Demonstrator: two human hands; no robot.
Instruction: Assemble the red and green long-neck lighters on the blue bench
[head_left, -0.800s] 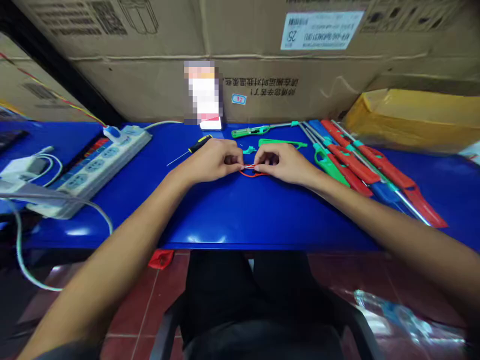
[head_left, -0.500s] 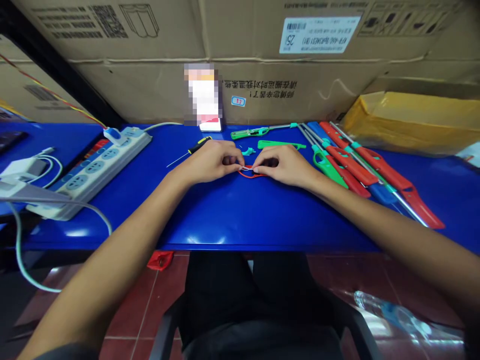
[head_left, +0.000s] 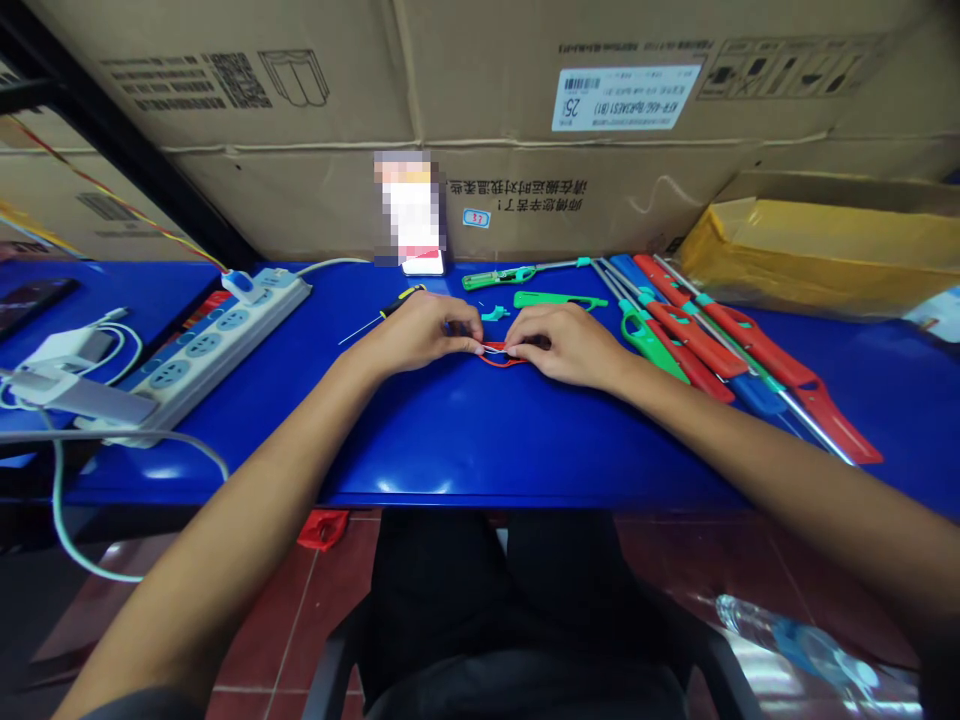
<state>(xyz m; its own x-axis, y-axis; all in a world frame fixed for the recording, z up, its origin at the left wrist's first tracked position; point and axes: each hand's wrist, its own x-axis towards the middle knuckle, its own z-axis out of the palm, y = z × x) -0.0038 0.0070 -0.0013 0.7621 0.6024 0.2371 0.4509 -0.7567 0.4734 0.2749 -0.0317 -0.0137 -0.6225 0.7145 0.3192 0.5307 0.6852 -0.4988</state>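
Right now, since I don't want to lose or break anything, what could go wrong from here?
The thin white strand between the left hand and right hand could slip. The small teal piece just beyond them might get knocked away. The phone leaning on the carton could slide if bumped.

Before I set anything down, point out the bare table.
Bare table lies between the forearms, from the left hand and right hand to the front edge; another patch separates the power strip from the screwdriver. Crowded: behind the hands, green lighter parts; to the right, piled long-nosed lighters.
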